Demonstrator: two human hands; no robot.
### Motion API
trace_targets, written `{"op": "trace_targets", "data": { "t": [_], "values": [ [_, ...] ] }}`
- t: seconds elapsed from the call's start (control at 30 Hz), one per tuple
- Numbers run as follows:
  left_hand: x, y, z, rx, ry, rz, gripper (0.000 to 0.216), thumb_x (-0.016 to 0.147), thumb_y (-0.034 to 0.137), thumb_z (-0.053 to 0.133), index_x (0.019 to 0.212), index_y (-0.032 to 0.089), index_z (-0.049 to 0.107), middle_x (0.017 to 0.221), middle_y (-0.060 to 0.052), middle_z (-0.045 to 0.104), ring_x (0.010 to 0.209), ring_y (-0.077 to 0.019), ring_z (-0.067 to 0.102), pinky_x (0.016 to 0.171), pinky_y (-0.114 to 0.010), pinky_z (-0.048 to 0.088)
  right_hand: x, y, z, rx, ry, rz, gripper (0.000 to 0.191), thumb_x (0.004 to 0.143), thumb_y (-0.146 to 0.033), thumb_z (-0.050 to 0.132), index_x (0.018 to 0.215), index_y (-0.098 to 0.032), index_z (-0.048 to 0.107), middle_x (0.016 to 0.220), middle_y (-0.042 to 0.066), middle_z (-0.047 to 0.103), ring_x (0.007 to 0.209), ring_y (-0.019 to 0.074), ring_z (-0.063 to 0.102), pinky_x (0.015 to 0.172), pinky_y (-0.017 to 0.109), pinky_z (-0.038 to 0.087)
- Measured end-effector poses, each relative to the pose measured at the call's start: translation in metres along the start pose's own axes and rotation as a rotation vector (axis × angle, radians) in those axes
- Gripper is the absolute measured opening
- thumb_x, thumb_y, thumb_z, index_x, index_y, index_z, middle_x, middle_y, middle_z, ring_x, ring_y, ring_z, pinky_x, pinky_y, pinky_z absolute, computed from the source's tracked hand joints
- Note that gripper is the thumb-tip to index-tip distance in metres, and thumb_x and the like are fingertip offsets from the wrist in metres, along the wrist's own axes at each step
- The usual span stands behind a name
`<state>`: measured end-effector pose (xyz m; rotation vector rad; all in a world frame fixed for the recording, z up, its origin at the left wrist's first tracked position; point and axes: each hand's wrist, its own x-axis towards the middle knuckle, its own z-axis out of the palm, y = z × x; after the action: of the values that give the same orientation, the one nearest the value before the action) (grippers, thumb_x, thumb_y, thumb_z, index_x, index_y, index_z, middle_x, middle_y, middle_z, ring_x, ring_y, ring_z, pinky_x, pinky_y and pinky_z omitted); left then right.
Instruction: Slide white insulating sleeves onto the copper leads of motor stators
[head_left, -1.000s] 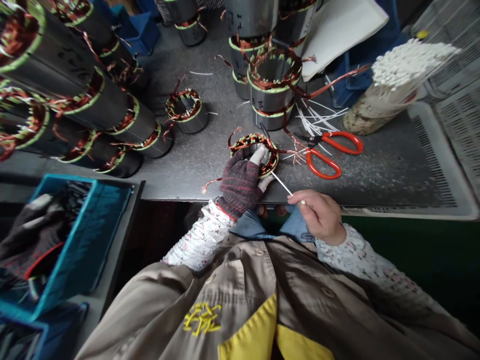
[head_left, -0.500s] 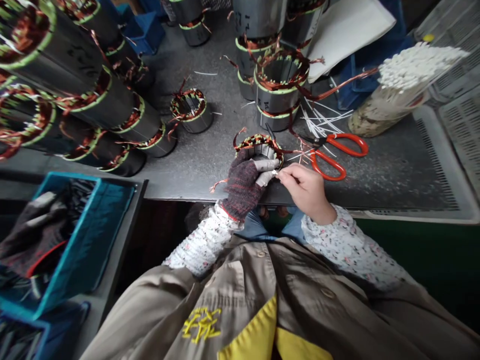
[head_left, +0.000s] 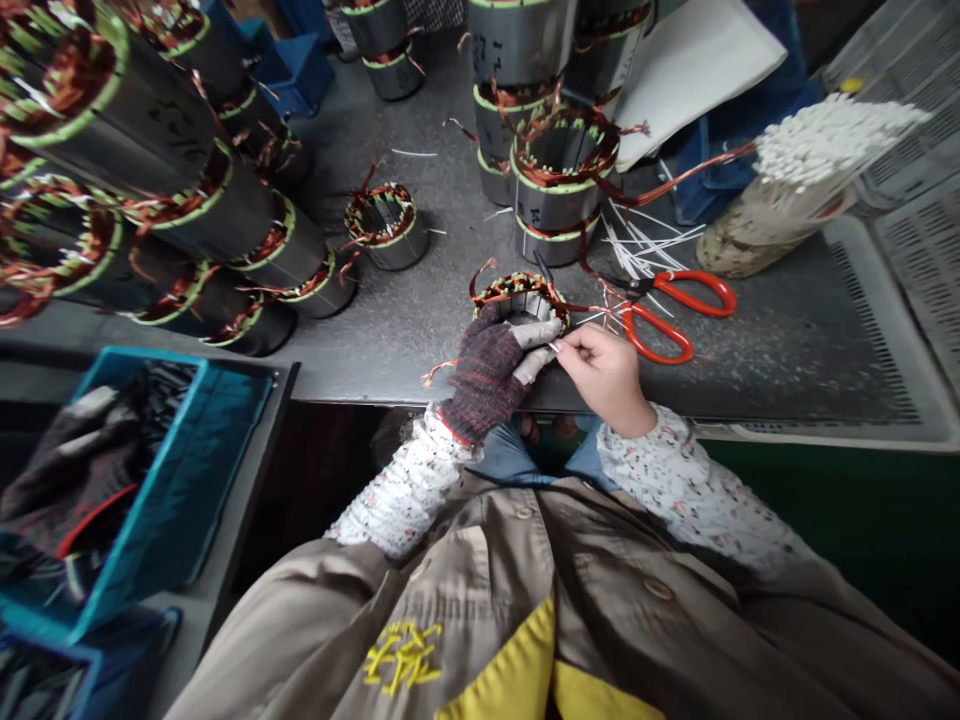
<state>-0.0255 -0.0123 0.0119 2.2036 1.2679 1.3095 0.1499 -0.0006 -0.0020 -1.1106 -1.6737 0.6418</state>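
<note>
One ring (head_left: 523,300) sits near the front edge of the surface (head_left: 390,355), near side hidden under the gloved left hand (head_left: 491,365), grip unclear; the right hand (head_left: 604,375) pinches a mostly hidden white stick (head_left: 555,347). Scissors (head_left: 642,288) crowd the right; more room leftward.

Ring (head_left: 517,303): on the table (head_left: 420,320), near its front edge
Scissors (head_left: 643,287): right of the ring
Sticks (head_left: 639,243): behind the scissors
Bundle (head_left: 787,195): right of the sticks
Stacks (head_left: 259,228): left of and behind the ring
Glove (head_left: 75,450): in the bin (head_left: 225,460), front left
</note>
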Motion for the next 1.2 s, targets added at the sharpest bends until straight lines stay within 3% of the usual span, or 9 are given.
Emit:
{"op": "trace_targets", "data": {
  "t": [0.13,0.27,0.43,0.57,0.73,0.97,1.07,1.13,1.2],
  "values": [
    [0.000,-0.002,-0.001,-0.002,0.025,0.066,0.019,0.103,0.032,0.060,0.114,0.024,0.073,0.112,-0.004,0.080,0.109,-0.0196,0.075,0.110,-0.046,0.057,0.002,-0.005,0.003,0.002,0.009,0.078,0.029,0.086,-0.037,0.066,0.064,-0.023,0.053,0.063,-0.002,0.053,0.056,0.0124,0.046,0.057,0.029,0.037],
    [0.002,-0.002,-0.002,0.035,-0.010,0.102,0.019,0.102,0.031,0.059,0.110,0.024,0.075,0.115,-0.005,0.079,0.112,-0.0206,0.073,0.109,-0.045,0.056,0.001,-0.024,-0.010,-0.013,-0.156,0.102,0.036,0.090,-0.042,0.063,0.061,-0.022,0.053,0.058,-0.001,0.052,0.057,0.0131,0.047,0.058,0.029,0.036],
    [0.002,-0.001,0.000,0.100,-0.004,0.100,0.019,0.102,0.027,0.060,0.116,0.020,0.070,0.119,-0.006,0.076,0.119,-0.0213,0.070,0.108,-0.044,0.055,0.007,-0.039,-0.039,0.353,-0.257,0.223,0.034,0.095,-0.045,0.063,0.072,-0.021,0.068,0.061,-0.002,0.056,0.051,0.0108,0.048,0.047,0.026,0.035],
    [-0.003,-0.004,0.003,0.099,0.059,0.101,0.028,0.100,0.032,0.065,0.124,0.018,0.063,0.122,-0.011,0.074,0.120,-0.0252,0.069,0.106,-0.046,0.057,0.011,-0.037,-0.045,0.621,-0.313,0.266,0.038,0.087,-0.057,0.073,0.075,-0.021,0.068,0.085,0.005,0.068,0.072,0.0152,0.064,0.060,0.029,0.051],
    [-0.006,-0.002,0.010,0.050,0.040,-0.037,0.042,0.101,0.034,0.064,0.139,0.021,0.052,0.130,-0.012,0.070,0.128,-0.0257,0.066,0.110,-0.047,0.057,0.008,-0.042,-0.053,0.690,-0.249,0.391,0.042,0.087,-0.049,0.076,0.063,-0.021,0.055,0.060,-0.002,0.051,0.057,0.0115,0.051,0.054,0.027,0.043],
    [-0.009,0.011,0.032,0.213,0.069,-0.031,0.052,0.104,0.041,0.056,0.146,0.015,0.041,0.139,-0.019,0.062,0.134,-0.0310,0.062,0.112,-0.050,0.055,0.053,-0.023,0.006,0.716,0.026,0.257,0.043,0.094,-0.060,0.059,0.074,-0.024,0.049,0.071,0.000,0.054,0.066,0.0141,0.056,0.064,0.032,0.050],
    [-0.013,0.022,0.021,0.297,0.057,0.030,0.056,0.106,0.043,0.051,0.151,0.014,0.033,0.142,-0.020,0.060,0.136,-0.0288,0.061,0.115,-0.048,0.053,0.046,-0.012,0.017,0.417,0.084,0.034,0.048,0.099,-0.066,0.046,0.078,-0.024,0.057,0.097,0.007,0.068,0.084,0.0197,0.064,0.080,0.041,0.055],
    [-0.017,0.029,0.004,0.413,0.030,0.104,0.058,0.106,0.040,0.053,0.153,0.014,0.033,0.141,-0.019,0.063,0.138,-0.0303,0.060,0.120,-0.051,0.048,0.031,-0.005,0.010,0.111,0.046,-0.192,0.044,0.097,-0.064,0.053,0.082,-0.024,0.064,0.118,0.010,0.070,0.108,0.0279,0.063,0.100,0.052,0.051],
    [-0.019,0.030,-0.017,0.576,-0.035,0.148,0.054,0.105,0.033,0.054,0.152,0.013,0.038,0.129,-0.016,0.071,0.131,-0.0316,0.065,0.117,-0.054,0.049,0.018,0.002,0.001,-0.139,-0.062,-0.314,0.029,0.090,-0.054,0.068,0.086,-0.025,0.070,0.116,0.009,0.073,0.120,0.0345,0.057,0.107,0.060,0.045]
  ]
}}
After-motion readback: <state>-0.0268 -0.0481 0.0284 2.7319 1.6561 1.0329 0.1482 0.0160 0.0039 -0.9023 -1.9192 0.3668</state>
